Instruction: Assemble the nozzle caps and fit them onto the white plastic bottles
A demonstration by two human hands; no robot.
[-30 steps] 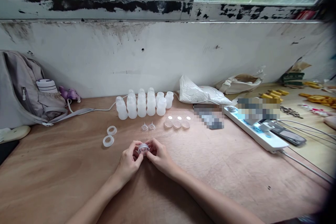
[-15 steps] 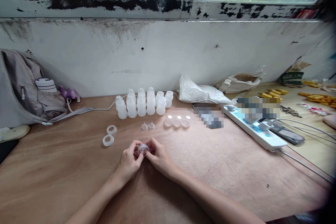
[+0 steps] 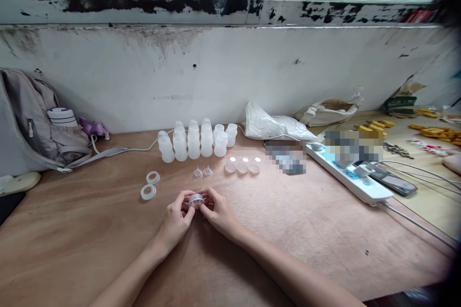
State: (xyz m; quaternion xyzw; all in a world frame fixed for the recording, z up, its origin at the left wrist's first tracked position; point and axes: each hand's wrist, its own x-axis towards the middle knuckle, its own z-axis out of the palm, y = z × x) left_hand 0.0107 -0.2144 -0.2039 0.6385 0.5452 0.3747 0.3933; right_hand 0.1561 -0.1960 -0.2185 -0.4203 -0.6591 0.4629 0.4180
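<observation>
Both my hands meet over the middle of the wooden table (image 3: 90,244). My left hand (image 3: 176,220) and my right hand (image 3: 218,213) pinch one small translucent ring cap (image 3: 196,199) between their fingertips. Beyond them lie two clear teats (image 3: 202,172) and three shallow clear lids (image 3: 242,168). Two white screw rings (image 3: 150,185) lie to the left. Several small white bottles (image 3: 194,142) stand in a cluster near the wall.
A grey backpack (image 3: 32,120) with a cup in its pocket leans at the left wall. A white plastic bag (image 3: 270,127), a power strip (image 3: 351,180) with cables and yellow parts (image 3: 374,129) occupy the right side.
The ring cap has tilted a little between my fingertips and my hands have shifted slightly away from me. Nothing else on the table moved.
</observation>
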